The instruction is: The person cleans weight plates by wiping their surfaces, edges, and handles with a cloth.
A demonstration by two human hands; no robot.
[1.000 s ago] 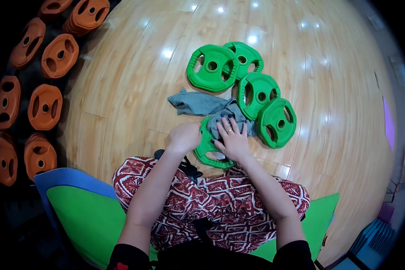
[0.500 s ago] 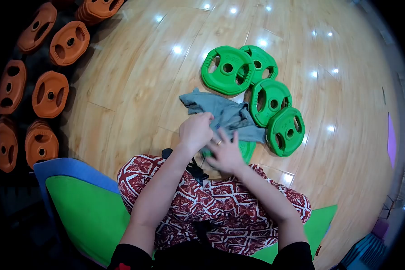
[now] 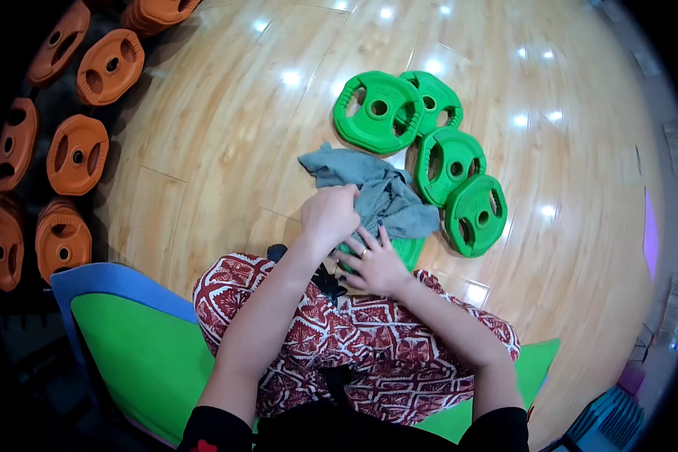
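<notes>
A grey-blue cloth (image 3: 388, 197) lies bunched over a green weight plate (image 3: 408, 250) just in front of my crossed legs. My left hand (image 3: 330, 217) is closed in a fist at the cloth's near left edge, with cloth at its fingers. My right hand (image 3: 377, 264), a ring on one finger, rests with fingers spread on the near part of that green plate, below the cloth. Beyond the cloth, two green plates (image 3: 379, 113) overlap, and two more (image 3: 476, 215) overlap at its right.
Orange weight plates (image 3: 77, 155) hang in stacks on a dark rack at the left. I sit on a green mat (image 3: 139, 354) with a blue mat (image 3: 128, 283) beside it. Black straps (image 3: 325, 285) lie near my legs. A purple item (image 3: 650, 233) is far right.
My right hand has settled on the plate, its fingers less blurred. The cloth's right end has drawn in slightly, away from the right plates. The whole view has shifted a little.
</notes>
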